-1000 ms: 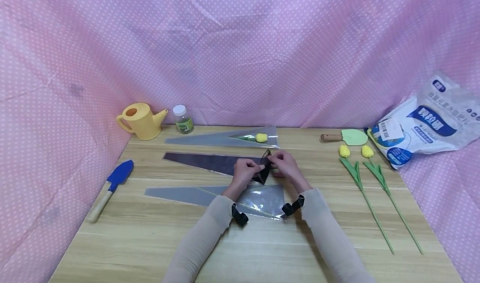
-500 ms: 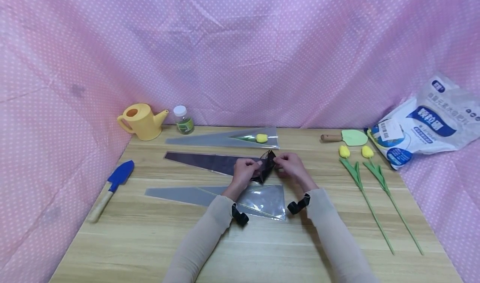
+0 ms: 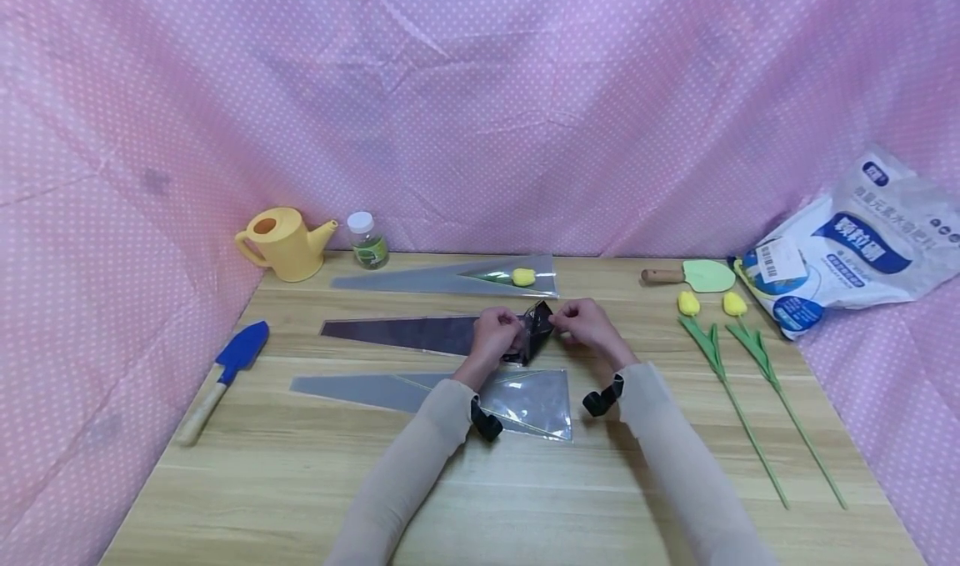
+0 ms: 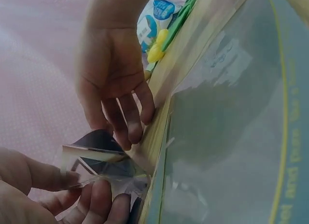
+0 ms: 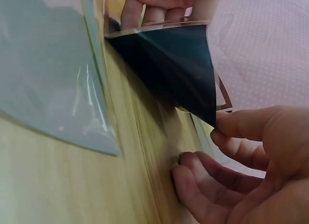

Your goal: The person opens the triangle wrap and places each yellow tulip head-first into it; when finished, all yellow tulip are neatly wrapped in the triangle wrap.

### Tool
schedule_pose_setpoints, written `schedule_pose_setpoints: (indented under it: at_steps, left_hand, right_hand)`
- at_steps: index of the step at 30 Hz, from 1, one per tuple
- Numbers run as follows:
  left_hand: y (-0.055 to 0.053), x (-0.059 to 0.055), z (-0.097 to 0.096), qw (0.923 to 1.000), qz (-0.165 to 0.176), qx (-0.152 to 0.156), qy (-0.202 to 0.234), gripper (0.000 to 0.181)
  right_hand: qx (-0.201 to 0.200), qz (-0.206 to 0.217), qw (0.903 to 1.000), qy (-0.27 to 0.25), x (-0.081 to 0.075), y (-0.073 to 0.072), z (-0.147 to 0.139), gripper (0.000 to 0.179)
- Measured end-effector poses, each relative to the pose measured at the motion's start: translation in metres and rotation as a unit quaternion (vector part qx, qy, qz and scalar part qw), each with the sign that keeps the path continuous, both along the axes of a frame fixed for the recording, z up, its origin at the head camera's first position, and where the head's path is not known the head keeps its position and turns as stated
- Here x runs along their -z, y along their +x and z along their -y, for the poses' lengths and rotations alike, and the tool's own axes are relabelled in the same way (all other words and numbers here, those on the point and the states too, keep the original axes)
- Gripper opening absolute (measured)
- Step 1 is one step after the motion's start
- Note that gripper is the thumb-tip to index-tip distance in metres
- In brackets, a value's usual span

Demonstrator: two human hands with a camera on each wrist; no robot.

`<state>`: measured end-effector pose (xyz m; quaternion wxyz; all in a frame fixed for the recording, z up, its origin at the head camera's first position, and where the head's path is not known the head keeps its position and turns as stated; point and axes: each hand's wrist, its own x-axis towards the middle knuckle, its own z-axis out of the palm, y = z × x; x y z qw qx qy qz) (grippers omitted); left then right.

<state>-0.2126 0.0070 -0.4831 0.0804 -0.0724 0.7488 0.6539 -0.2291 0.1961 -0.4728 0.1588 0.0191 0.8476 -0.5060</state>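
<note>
Both hands work at the wide end of a dark, tapered flower sleeve [image 3: 408,333] lying across the middle of the table. My left hand [image 3: 495,337] pinches the clear film near the opening; in the left wrist view its thumb and fingers [image 4: 100,195] close on it. My right hand [image 3: 588,324] pinches a corner of the mouth between thumb and index finger, the other fingers curled loosely below. The right wrist view shows the black wall [image 5: 169,64] spread into a gaping mouth. A clear sleeve [image 3: 525,399] with yellow lines lies nearer, under the left forearm.
Behind lies a clear sleeve [image 3: 390,278] holding a yellow tulip [image 3: 523,277]. Two tulips [image 3: 688,303] lie right, by a green trowel [image 3: 708,275] and a fertiliser bag [image 3: 847,241]. Left stand a watering can [image 3: 288,245], a jar [image 3: 367,241] and a blue trowel [image 3: 242,349].
My right hand has shifted right with the sleeve's corner, and the mouth gapes wider. My left hand has moved slightly up and right; the sleeve's narrow tip has swung toward me.
</note>
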Motion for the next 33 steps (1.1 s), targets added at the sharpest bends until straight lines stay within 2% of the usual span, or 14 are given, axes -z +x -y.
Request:
schedule_pose_setpoints:
  at_steps: [3, 10, 19, 24, 28, 33]
  left_hand:
    - [-0.002, 0.0, -0.003, 1.0, -0.005, -0.006, 0.0, 0.012]
    - [-0.004, -0.001, -0.004, 0.9993, 0.032, -0.014, 0.013, 0.017]
    - [0.0, 0.0, -0.001, 0.9986, 0.007, -0.004, -0.053, 0.011]
    - [0.002, 0.002, -0.001, 0.9973, -0.002, -0.002, -0.074, 0.008]
    - [0.003, 0.001, -0.003, 0.9971, -0.01, -0.004, -0.075, 0.009]
    - [0.004, 0.001, -0.005, 0.9973, -0.019, -0.005, -0.071, 0.009]
  right_hand:
    - [-0.004, -0.009, 0.9998, 0.016, 0.001, -0.003, 0.0, 0.02]
    - [-0.015, -0.029, 0.999, 0.031, 0.0, -0.004, -0.001, 0.021]
    - [-0.013, -0.032, 0.9993, 0.013, 0.002, -0.003, -0.002, 0.022]
    - [-0.014, -0.027, 0.9995, -0.004, -0.001, 0.001, -0.002, 0.024]
    - [-0.022, -0.055, 0.9982, 0.01, -0.009, 0.007, -0.009, 0.032]
    - [-0.006, -0.107, 0.9921, 0.065, -0.022, 0.019, -0.029, 0.038]
